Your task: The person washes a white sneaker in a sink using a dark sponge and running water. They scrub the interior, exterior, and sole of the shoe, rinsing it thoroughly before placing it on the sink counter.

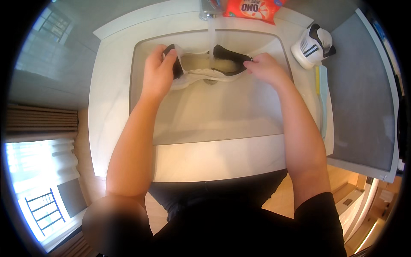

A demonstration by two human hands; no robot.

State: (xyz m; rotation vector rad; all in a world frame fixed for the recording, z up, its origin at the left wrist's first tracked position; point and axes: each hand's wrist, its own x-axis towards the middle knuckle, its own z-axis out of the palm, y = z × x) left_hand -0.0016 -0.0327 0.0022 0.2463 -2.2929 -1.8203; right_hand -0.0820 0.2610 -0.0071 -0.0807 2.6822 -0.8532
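A white sneaker (196,77) with black parts lies on its length across the back of the sink basin (218,112), its opening facing up. Water (211,38) runs from the chrome faucet (208,14) into the opening. My left hand (160,70) grips the shoe's left end, thumb on a black part that looks like the tongue. At the other end, my right hand (265,67) pinches the black collar between thumb and fingers. Part of the drain (210,82) shows just below the shoe. The sole is mostly hidden.
Another white shoe (310,48) with black stripes stands on the counter right of the basin. Below it lies a light-blue brush (323,99) with yellow bristles. A red OMO detergent bag (252,11) is behind the basin, beside the faucet. A gray panel (362,96) rises at the right.
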